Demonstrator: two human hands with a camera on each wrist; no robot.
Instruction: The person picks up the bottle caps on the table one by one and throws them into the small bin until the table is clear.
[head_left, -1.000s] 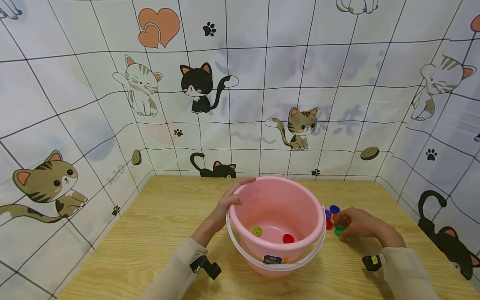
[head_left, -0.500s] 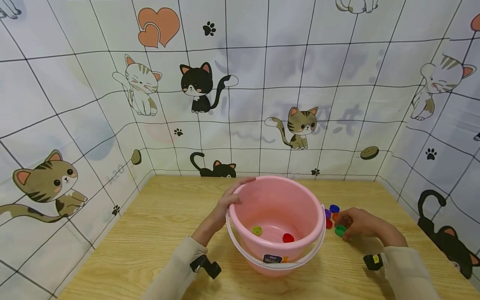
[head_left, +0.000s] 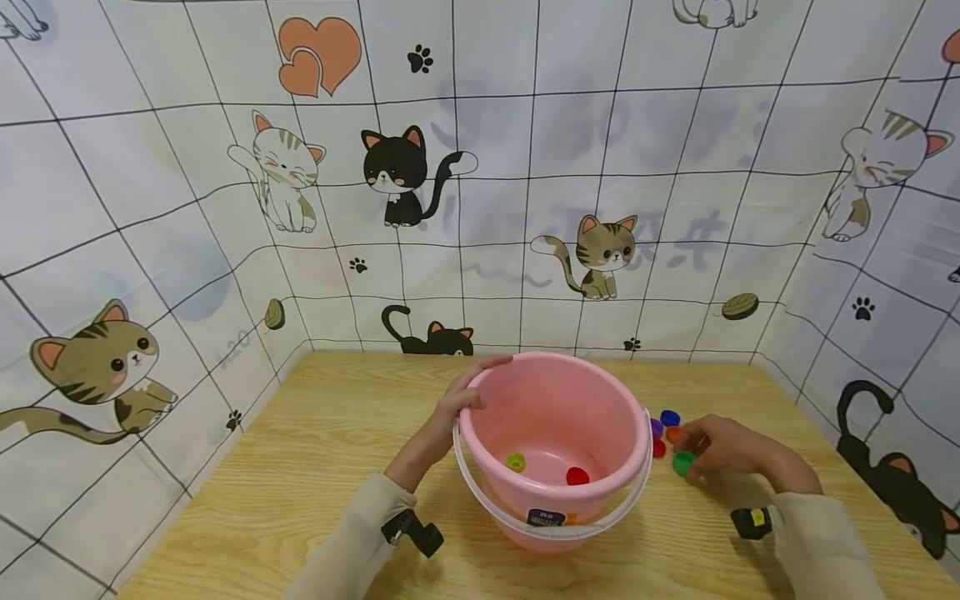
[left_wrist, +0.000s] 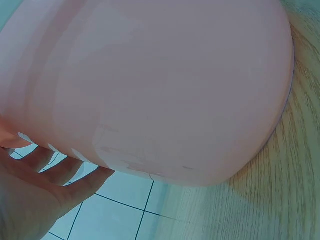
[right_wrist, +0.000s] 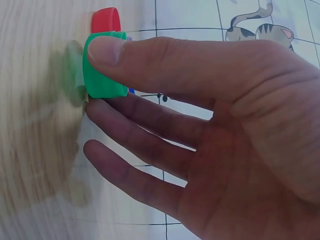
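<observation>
A pink plastic bucket (head_left: pixel 555 408) stands upright on the wooden table, its white handle (head_left: pixel 555 532) hanging down at the front. My left hand (head_left: pixel 452 408) grips the bucket's left rim, thumb over the edge and the other fingers along the outside wall. Inside on the bottom lie a yellow-green cap (head_left: pixel 515 462) and a red cap (head_left: pixel 577 476). To the right of the bucket, my right hand (head_left: pixel 723 454) pinches a green bottle cap (right_wrist: pixel 105 70) between thumb and fingertips, close over the tabletop.
Beside the right hand are a blue cap (head_left: pixel 670 417), an orange cap (head_left: pixel 672 434), a red cap (head_left: pixel 658 448) and a purple cap (head_left: pixel 656 427) partly behind the bucket. A cat-print sheet (head_left: pixel 495 208) surrounds the table (head_left: pixel 337 442) at the back and sides.
My right hand has shifted slightly to the right with the green bottle cap, which has tilted up. The left hand and the bucket have stayed in place.
</observation>
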